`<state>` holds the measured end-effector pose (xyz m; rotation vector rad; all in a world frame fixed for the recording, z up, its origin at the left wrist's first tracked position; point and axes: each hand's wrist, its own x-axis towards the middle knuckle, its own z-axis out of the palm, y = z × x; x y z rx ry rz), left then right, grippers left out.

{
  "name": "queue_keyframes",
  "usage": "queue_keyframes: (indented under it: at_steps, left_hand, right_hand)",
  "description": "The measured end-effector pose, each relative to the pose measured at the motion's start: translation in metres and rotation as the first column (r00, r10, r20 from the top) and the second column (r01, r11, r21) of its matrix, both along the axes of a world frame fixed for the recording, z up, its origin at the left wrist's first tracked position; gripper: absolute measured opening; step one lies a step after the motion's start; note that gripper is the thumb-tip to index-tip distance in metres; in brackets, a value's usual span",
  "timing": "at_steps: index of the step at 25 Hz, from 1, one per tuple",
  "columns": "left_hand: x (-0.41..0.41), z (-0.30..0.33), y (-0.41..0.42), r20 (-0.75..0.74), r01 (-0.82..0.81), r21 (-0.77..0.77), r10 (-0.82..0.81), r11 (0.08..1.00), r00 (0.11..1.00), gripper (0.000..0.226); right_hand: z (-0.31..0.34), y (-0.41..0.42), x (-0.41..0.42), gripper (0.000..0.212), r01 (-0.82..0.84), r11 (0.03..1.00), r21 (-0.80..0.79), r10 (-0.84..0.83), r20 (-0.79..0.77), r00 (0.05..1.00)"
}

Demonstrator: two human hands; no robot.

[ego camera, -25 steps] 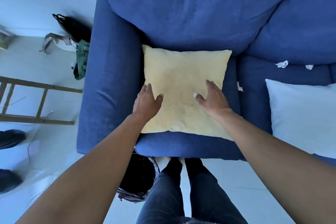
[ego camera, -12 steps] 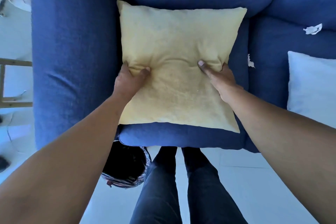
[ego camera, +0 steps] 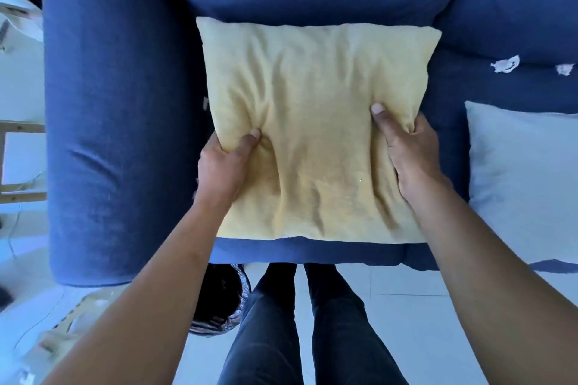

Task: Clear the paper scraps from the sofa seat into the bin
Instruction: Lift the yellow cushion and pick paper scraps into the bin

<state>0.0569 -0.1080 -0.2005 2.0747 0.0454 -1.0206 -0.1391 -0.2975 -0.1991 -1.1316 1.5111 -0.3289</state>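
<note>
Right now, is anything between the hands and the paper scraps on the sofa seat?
Yes. Both hands, left and right, grip the yellow pillow, which covers the seat. Two scraps lie uncovered further right.

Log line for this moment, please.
hands: left and right grip yellow cushion | paper scraps on sofa seat | bin on floor
</note>
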Motion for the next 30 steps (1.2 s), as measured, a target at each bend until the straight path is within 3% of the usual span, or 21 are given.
queue_keyframes:
  at_steps: [2,4,7,9,11,13,16,19,21,24,27,30]
  left_hand:
    - [-0.022,0.001,-0.005,0.030,0.025,0.004,-0.025,1.000,0.999,0.038]
    - [-0.037,-0.014,-0.013,0.020,0.092,0.066,-0.094,0.994,0.995,0.045]
    - [-0.047,-0.043,-0.021,-0.157,0.268,0.155,-0.244,0.951,0.957,0.073]
    - [-0.044,-0.055,-0.021,-0.192,0.317,0.197,-0.281,0.927,0.940,0.086]
    - [-0.035,-0.050,-0.018,-0.178,0.284,0.210,-0.249,0.936,0.952,0.082]
    - [-0.029,-0.040,-0.007,-0.128,0.259,0.213,-0.236,0.942,0.963,0.061]
    - [-0.026,-0.036,0.024,-0.003,0.163,0.224,-0.166,0.961,0.986,0.031]
    - [-0.026,-0.041,0.057,0.120,0.035,0.267,-0.069,0.963,0.990,0.012]
    - [-0.027,-0.051,0.077,0.196,-0.065,0.332,-0.001,0.941,0.981,0.022]
    - [-0.027,-0.075,0.101,0.161,-0.265,0.422,0.216,0.867,0.963,0.024]
    - [-0.022,-0.102,0.118,0.129,-0.473,0.445,0.469,0.760,0.874,0.023]
    - [-0.015,-0.134,0.125,0.094,-0.638,0.381,0.659,0.669,0.746,0.034]
  right_hand:
    - [0.000,-0.003,-0.024,0.035,0.034,0.998,-0.057,-0.037,-0.054,0.998]
    - [-0.014,-0.005,-0.042,0.041,0.002,0.997,-0.076,-0.016,-0.188,0.982]
    - [-0.039,-0.007,-0.053,0.049,-0.143,0.990,0.010,0.135,-0.409,0.903]
    - [-0.047,-0.011,-0.048,0.048,-0.204,0.978,0.050,0.205,-0.439,0.875]
    - [-0.042,-0.014,-0.035,0.048,-0.236,0.972,0.010,0.211,-0.485,0.849]
    - [-0.030,-0.015,-0.019,0.046,-0.292,0.949,-0.119,0.193,-0.512,0.837]
    - [-0.009,-0.002,0.014,0.041,-0.467,0.847,-0.255,0.295,-0.507,0.810]
    - [0.002,0.024,0.060,0.050,-0.652,0.700,-0.291,0.524,-0.411,0.746]
    - [-0.008,0.042,0.091,0.047,-0.786,0.532,-0.315,0.676,-0.400,0.619]
    - [-0.030,0.067,0.135,0.042,-0.887,0.349,-0.301,0.810,-0.379,0.447]
    - [-0.047,0.090,0.170,0.037,-0.914,0.262,-0.309,0.874,-0.327,0.361]
    - [-0.071,0.114,0.196,0.037,-0.927,0.240,-0.288,0.902,-0.288,0.323]
